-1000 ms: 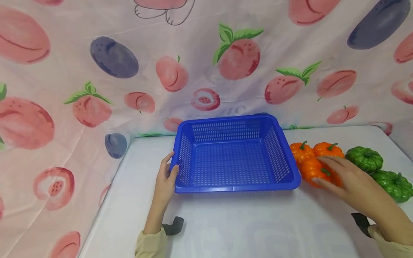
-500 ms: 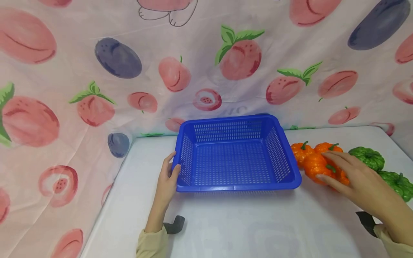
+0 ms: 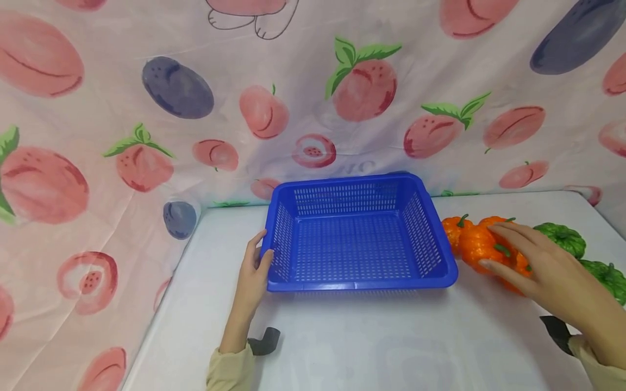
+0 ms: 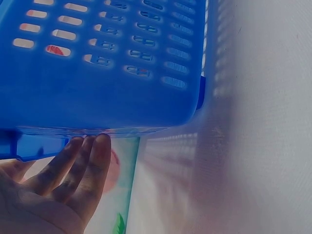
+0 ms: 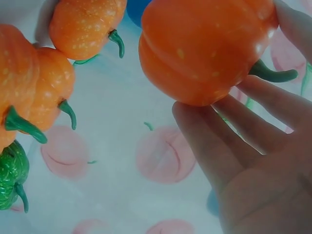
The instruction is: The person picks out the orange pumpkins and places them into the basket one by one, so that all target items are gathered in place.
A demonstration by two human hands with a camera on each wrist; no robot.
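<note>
A blue plastic basket (image 3: pixel 352 285) with slotted walls stands on the table, nothing inside it. My left hand (image 3: pixel 251 279) grips its left rim, thumb over the edge; in the left wrist view the fingers (image 4: pixel 97 158) press against the basket's wall (image 4: pixel 97 97). To the basket's right, my right hand (image 3: pixel 543 271) holds an orange pumpkin (image 3: pixel 479 250) with a green stem between thumb and fingers. The right wrist view has this orange pumpkin (image 5: pixel 204 48) above the fingertips, apart from the other pumpkins. Several more orange pumpkins (image 3: pixel 455 231) sit close behind and beside it, partly hidden by the hand.
Two green pumpkins (image 3: pixel 559 239) lie at the far right, partly behind the right forearm. A fruit-print cloth (image 3: pixel 362 146) hangs right behind the basket and along the left side. White cloth covers the table (image 3: pixel 371 342) in front of the basket.
My right hand has gripped the orange pumpkin and shifted it slightly up and right, so it overlaps the ones behind more. My left hand stays on the basket's rim.
</note>
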